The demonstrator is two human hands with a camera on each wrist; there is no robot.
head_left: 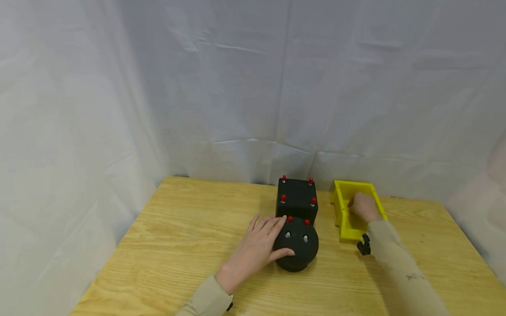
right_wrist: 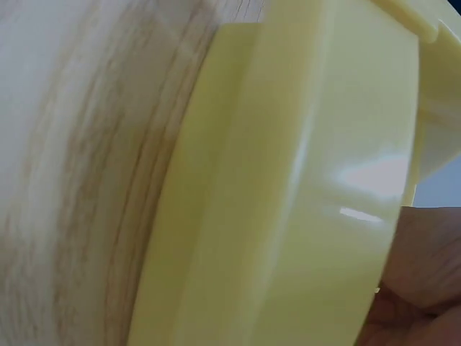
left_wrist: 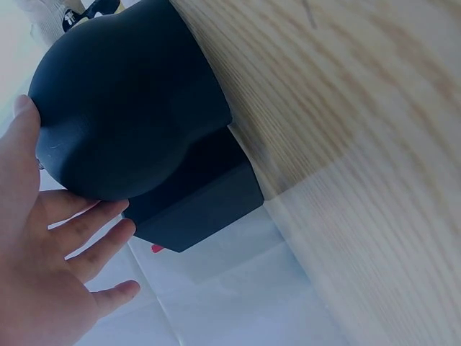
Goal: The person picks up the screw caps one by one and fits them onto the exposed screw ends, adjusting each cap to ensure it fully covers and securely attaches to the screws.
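While 2 hands [head_left: 255, 247] work: 2 black blocks [head_left: 298, 200] (1 tray [head_left: 339, 213]).

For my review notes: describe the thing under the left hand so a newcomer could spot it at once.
On the wooden table, near its middle, two black parts stand one behind the other. The left hand rests on the nearer one, the round black dome. Unlike the black cube behind it, it is rounded, with two red pins and two pale spots on top.
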